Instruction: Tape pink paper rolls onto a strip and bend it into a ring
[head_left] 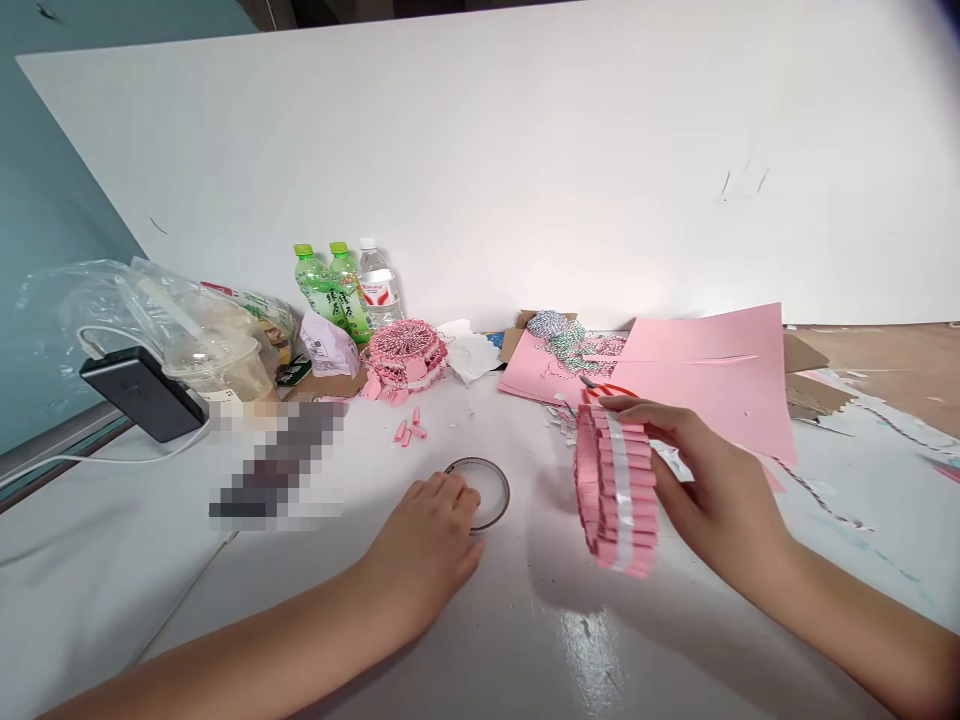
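Your right hand grips a band of pleated pink paper between thumb and fingers, holding it up off the desk. Your left hand rests with curled fingers on the rim of a roll of clear tape, just left of the paper. Red-handled scissors lie just beyond your right hand, on pink card.

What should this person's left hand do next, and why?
Maybe pull a strip off the roll of tape, because the left hand is touching that roll, while the right hand is busy holding the pleated pink paper.
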